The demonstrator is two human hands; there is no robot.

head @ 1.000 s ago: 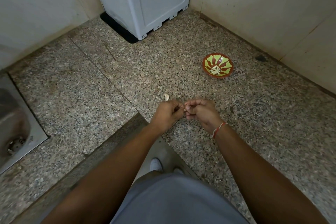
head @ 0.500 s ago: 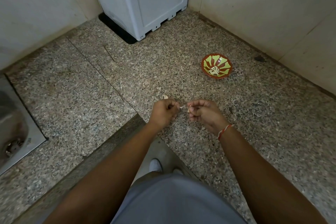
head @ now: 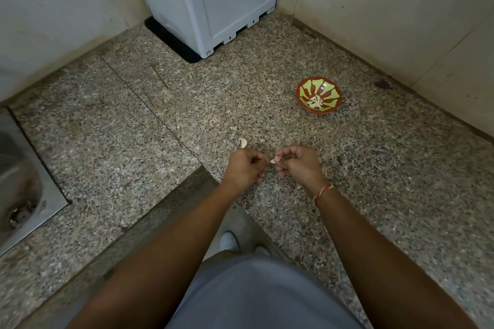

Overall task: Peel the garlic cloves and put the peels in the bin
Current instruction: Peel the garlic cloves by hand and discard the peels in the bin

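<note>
Both hands are held close together just above the speckled grey-brown granite counter (head: 374, 195), near its inner corner edge. The right hand (head: 299, 165) has its fingers curled inward and pinches a small pale garlic clove (head: 273, 161) at its fingertips, the clove's tip poking out toward the other hand. The left hand (head: 247, 168) is curled into a loose fist right beside it, thumb and forefinger closed together next to the clove; whether they grip a bit of thin skin or touch the clove itself is too small to tell. A thin red and white thread bracelet (head: 322, 192) circles the right wrist. Just beyond the left hand, a second pale garlic clove (head: 243, 142) lies loose on the counter. Farther back and to the right stands a small round bowl with a red-brown rim and a green and red petal pattern (head: 303, 88), holding a little heap of pale garlic pieces (head: 315, 101) at its centre; it sits well apart from the hands. A large light grey plastic box-shaped appliance (head: 208, 0) stands in the far corner against the cream tiled wall (head: 387, 8), resting on a black mat (head: 171, 43). At the far left edge a stainless steel sink (head: 40, 189) with its drain is set into the counter. Below, the person's grey clothing (head: 254, 294) and a white shoe (head: 230, 242) show over the floor
</note>
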